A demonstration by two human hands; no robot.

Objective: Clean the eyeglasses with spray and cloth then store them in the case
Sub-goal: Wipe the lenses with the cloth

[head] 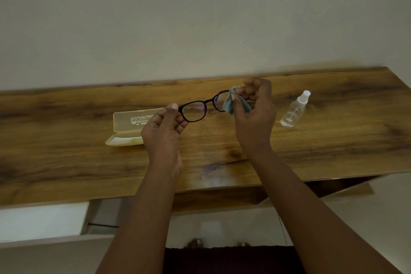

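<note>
Black-framed eyeglasses (201, 107) are held up above the wooden table (333, 140). My left hand (163, 131) pinches the frame's left end between thumb and fingers. My right hand (254, 109) pinches a small blue-grey cloth (230, 102) around the right lens, which the cloth mostly hides. An open translucent yellow case (127, 128) lies on the table behind my left hand, lid raised toward the wall. A clear spray bottle (293, 110) with a white cap stands to the right of my right hand.
The table runs along a pale wall (200, 18). Its near edge crosses the view below my wrists. White furniture (42, 222) shows under the table at the lower left, and dark fabric (229, 260) at the bottom centre.
</note>
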